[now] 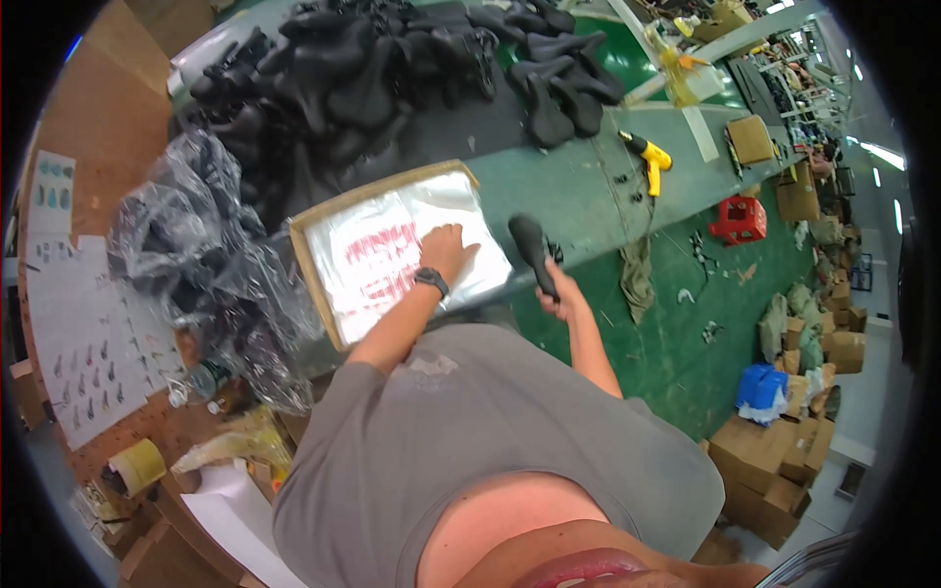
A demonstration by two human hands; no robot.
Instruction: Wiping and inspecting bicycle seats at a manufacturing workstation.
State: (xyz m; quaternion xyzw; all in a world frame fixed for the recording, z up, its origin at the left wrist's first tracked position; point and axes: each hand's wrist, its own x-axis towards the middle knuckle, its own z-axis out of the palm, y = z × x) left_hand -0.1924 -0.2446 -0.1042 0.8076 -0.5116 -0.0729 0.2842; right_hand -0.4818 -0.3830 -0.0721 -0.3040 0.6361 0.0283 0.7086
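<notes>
Meanwhile right hand [561,294] grips black saddle [530,250]; left hand [448,250] flat on plastic bags [382,260].

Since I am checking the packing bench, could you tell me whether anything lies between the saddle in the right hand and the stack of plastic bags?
Nothing visible does. The right hand holds the black saddle just beside the stack of plastic bags, where the left hand rests flat.

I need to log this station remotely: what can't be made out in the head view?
- Left hand palm and the plastic bags beneath it: covered by the hand.
- Black saddle rear: wrapped by right hand.
- Lower table edge: hidden by the person's grey shirt.
- Far shelves: too small, bent at rim.
</notes>
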